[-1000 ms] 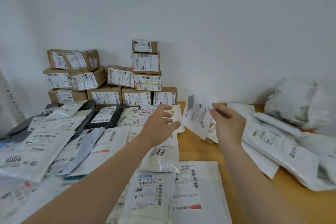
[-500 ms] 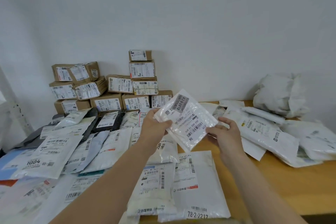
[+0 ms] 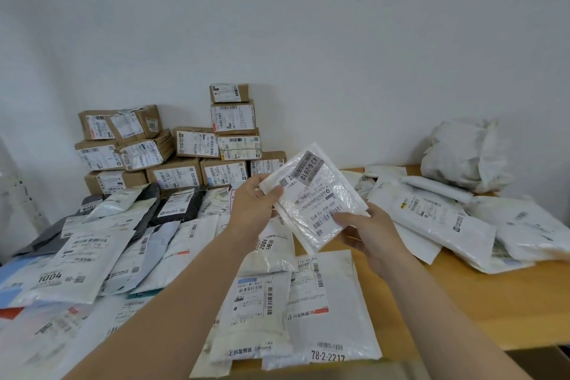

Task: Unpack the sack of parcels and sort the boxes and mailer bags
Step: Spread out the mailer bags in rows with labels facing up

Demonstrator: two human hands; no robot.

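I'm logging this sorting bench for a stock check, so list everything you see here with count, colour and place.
held mailer: one, white, mid-air at centre
boxes: about twelve, brown, stacked at the wall, back left
spread mailer bags: many, mostly white and grey, overlapping across left and front
black mailer: one, black, before the boxes
mailer pile: several, white, right side
sack: one, white, crumpled, back right
table: one, light wood, beneath all
left hand: one, grips the held mailer's upper left corner
right hand: one, grips its lower right edge
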